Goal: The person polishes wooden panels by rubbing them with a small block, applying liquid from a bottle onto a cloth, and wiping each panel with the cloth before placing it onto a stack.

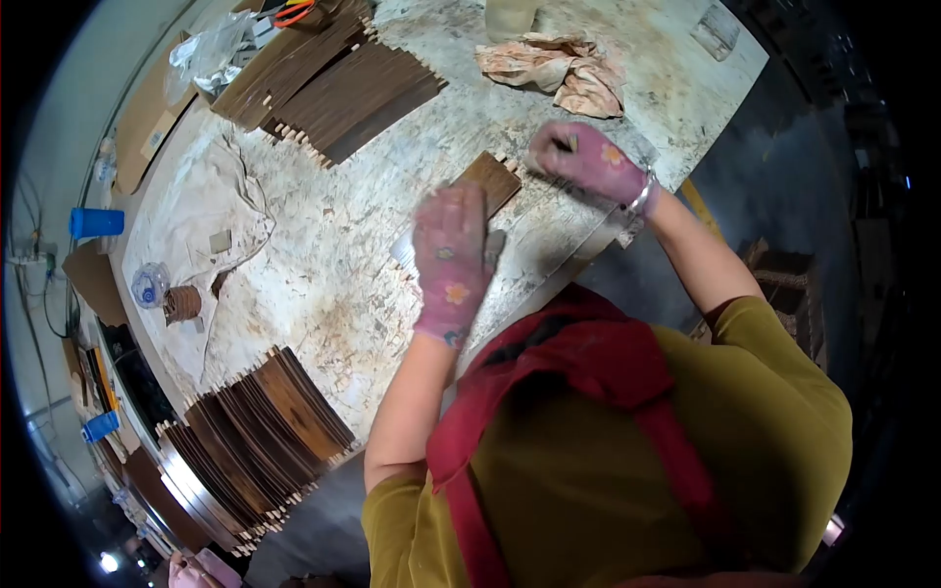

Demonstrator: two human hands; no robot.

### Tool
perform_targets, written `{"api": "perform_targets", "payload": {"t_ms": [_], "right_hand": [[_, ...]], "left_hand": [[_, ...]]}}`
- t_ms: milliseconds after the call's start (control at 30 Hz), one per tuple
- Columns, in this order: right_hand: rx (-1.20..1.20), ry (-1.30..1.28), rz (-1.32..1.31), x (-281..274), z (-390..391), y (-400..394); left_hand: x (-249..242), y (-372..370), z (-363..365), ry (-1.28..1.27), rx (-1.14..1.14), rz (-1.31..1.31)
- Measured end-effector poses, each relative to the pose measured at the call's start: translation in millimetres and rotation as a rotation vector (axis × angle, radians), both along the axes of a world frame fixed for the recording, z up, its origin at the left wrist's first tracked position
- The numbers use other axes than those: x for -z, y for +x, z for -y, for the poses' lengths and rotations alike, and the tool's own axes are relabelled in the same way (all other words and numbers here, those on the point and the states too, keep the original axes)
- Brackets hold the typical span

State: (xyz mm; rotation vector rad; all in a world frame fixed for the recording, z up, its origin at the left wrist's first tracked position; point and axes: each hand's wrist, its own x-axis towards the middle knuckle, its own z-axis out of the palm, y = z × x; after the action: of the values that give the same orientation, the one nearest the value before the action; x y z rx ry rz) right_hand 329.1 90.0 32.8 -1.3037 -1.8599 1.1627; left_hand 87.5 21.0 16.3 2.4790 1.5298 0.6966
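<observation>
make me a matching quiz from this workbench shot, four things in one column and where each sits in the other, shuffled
Things:
1. blue cup
2. crumpled cloth
3. fanned stack of dark wood pieces
4. small wood piece

Places:
A. far side of the table, towards its right end
B. under the two gloved hands, left hand and right hand
C. near edge of the table, at the left
D. off the table's left end, by the wall

Pairs: 1-D, 2-A, 3-C, 4-B
</observation>
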Motion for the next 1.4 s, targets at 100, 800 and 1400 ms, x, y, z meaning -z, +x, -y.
{"api": "perform_targets", "payload": {"t_ms": [100,800,1400], "right_hand": [[-0.073,0.016,0.071,-13,-20,-44],[-0.374,0.339,0.981,1,-77,-47],[-1.123,0.82,0.501,12,-29,-205]], "left_hand": [[25,5,16,0.044,0.056,0.04],[44,5,19,0.192,-0.013,0.114],[79,17,34,-0.05,-0.113,0.128]]}}
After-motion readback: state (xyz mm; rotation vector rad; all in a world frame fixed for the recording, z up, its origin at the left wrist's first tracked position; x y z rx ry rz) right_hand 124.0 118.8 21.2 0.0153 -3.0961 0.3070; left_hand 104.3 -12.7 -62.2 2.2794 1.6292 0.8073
